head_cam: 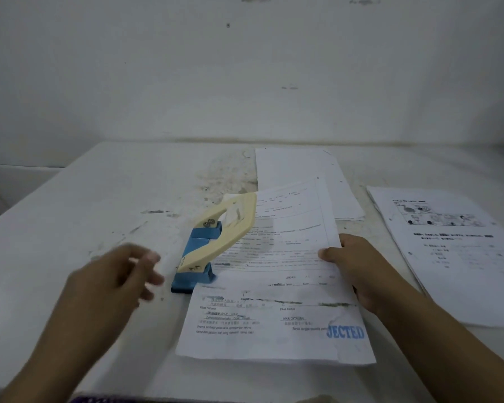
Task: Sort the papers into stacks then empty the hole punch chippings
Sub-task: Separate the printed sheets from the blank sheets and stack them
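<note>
A printed form with a blue stamp [277, 301] lies in the middle of the white table, its left edge slid into the hole punch [213, 242], which has a cream lever and a blue base. My right hand [358, 269] pinches the form's right edge, thumb on top. My left hand [117, 280] hovers blurred just left of the punch, fingers apart, holding nothing. A stack of plain white sheets [303, 173] lies behind the form. Another stack with printed pictures and text [454, 251] lies at the right.
The white table [99, 205] is scuffed and stained near its middle. A white wall [245, 68] rises directly behind it. The table's left edge drops off at the far left.
</note>
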The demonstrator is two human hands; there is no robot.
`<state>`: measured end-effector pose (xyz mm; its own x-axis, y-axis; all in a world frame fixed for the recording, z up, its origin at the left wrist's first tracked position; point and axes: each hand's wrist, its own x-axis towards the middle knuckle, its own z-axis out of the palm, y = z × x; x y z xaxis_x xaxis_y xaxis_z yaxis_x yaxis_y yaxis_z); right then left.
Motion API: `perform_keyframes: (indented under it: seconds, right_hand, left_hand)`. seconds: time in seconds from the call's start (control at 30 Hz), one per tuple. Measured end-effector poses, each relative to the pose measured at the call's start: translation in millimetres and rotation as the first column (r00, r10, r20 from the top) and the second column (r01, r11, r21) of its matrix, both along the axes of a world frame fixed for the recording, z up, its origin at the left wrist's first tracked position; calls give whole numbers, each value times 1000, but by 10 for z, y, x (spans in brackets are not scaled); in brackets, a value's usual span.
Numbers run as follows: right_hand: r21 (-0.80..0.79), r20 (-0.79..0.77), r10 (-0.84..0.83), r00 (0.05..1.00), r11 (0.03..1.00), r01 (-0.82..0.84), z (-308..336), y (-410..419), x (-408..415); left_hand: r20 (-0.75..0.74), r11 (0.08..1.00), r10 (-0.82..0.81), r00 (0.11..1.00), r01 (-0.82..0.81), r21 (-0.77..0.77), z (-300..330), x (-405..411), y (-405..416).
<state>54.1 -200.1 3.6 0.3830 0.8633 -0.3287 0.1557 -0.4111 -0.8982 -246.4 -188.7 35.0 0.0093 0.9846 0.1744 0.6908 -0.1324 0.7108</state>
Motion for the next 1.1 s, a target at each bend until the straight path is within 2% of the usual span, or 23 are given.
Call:
perform_keyframes:
  seconds: [0.13, 0.23, 0.33, 0.47, 0.6, 0.73, 1.1]
  right_hand:
    - [-9, 16, 1, 1000, 1000, -1, 21, -2, -14]
    - [-10, 8, 4, 1000, 1000, -4, 37, -7, -11]
    - [-18, -12, 8, 1000, 1000, -8, 43, -4, -5]
    - [-48, -6, 8, 1000, 999, -8, 55, 11, -25]
    - [-69, 34, 14, 999, 998, -12, 67, 7, -56]
    - [-67, 43, 25, 999, 997, -22, 75, 4, -60]
    - [-100, 94, 58, 994, 994, -48, 40, -8, -50]
  left_hand:
    - [-51, 960, -161, 986, 168, 223, 377, 335, 345]
    - [-86, 908, -301, 950, 313, 278, 515, 739, 575]
    - [-98, 865, -429, 898, 439, 244, 511, 1115, 745]
    - [-64, 838, -524, 849, 528, 141, 407, 1410, 876]
    - [6, 824, -565, 825, 565, 33, 351, 1456, 928]
    - [48, 833, -553, 832, 554, 9, 295, 1454, 910]
    - [-147, 810, -584, 798, 586, -34, 133, 1536, 897]
